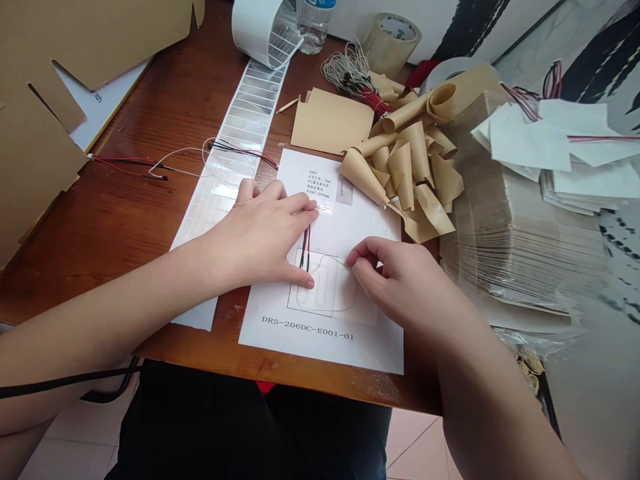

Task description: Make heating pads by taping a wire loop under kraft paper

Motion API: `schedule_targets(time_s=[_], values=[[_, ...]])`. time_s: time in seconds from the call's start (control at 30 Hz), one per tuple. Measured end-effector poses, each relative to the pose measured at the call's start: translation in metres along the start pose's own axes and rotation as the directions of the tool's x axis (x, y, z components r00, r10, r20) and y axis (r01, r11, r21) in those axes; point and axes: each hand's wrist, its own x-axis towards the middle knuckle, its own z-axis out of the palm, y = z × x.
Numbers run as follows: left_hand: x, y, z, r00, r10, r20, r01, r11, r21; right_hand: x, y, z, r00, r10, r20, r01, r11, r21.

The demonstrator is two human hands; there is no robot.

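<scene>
A printed sheet marked DRS-206DC-E001-01 lies on the table, with a rectangular outline and looped lines drawn on it. My left hand rests over the sheet's left side, fingers spread, with fingertips and thumb pressing down near black and red wires. Between the thumb and fingers of my right hand, at the right of the drawing, the end of a thin white wire is pinched. That wire curves across the drawing. A clear film seems to lie over the sheet, though its edges are hard to make out.
A white label strip unrolls along the left. Loose wires lie beside it. Brown paper squares, curled paper pieces, a wire bundle, a tape roll and a bottle stand behind. Right is a tall wrapped stack.
</scene>
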Motion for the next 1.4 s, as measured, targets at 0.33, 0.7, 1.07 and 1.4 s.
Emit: schedule_targets(time_s=[0.33, 0.7, 1.07, 1.4], values=[[0.000, -0.001, 0.001, 1.000, 0.012, -0.014, -0.012, 1.000, 0.005, 0.002, 0.000, 0.002, 1.000, 0.001, 0.001, -0.001, 1.000, -0.001], [0.000, -0.001, 0.000, 1.000, 0.011, -0.013, -0.011, 1.000, 0.000, -0.002, -0.004, 0.003, 1.000, -0.003, 0.022, 0.003, 1.000, 0.013], [-0.001, -0.001, 0.000, 1.000, 0.011, -0.021, -0.011, 1.000, -0.015, 0.000, 0.000, -0.003, 0.998, -0.041, -0.045, 0.042, 0.999, 0.028], [0.000, -0.001, 0.000, 1.000, 0.014, -0.015, -0.014, 1.000, -0.011, -0.002, 0.001, -0.011, 0.991, -0.134, -0.008, 0.134, 0.991, -0.002]])
